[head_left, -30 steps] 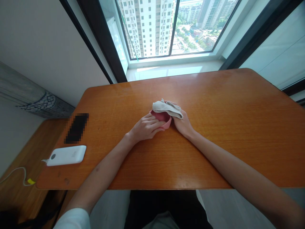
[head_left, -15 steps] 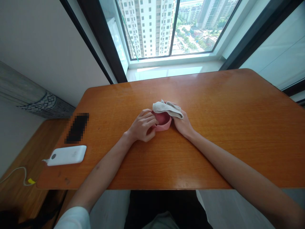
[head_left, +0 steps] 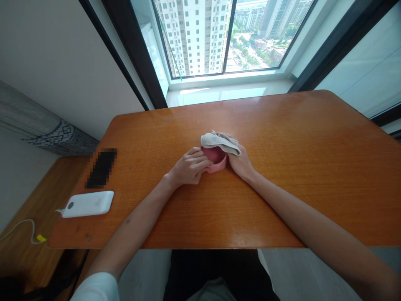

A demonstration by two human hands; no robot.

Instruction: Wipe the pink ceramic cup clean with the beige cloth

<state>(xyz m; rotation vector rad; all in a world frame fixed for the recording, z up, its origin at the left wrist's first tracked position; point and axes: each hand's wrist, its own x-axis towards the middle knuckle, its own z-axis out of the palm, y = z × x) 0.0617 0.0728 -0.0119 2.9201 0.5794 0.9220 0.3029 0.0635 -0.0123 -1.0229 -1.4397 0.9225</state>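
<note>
Sitting near the middle of the glossy, orange-brown wooden surface [head_left: 297,175] is a small pink bowl [head_left: 216,162], round, smooth and shallow, with a deeper pink inside. The left hand [head_left: 187,168] curls its fingers around the bowl's near-left wall and grips it, the heel of the hand resting on the wood. The right hand [head_left: 240,164] lies against the bowl's right side and is closed on a beige cloth [head_left: 220,142]. The cloth is soft and matte, bunched into a rumpled fold that drapes over the fingers and covers the bowl's far rim.

The wood shows fine straight grain and a rounded edge, with window light gleaming along its far side. Well apart at the left edge lies a white power bank [head_left: 87,204], a flat slab with rounded corners. Just beyond it is a dark rectangle [head_left: 100,168], blurred out. A thin pale cable [head_left: 21,225] with a yellow tag loops over the lower wooden ledge.
</note>
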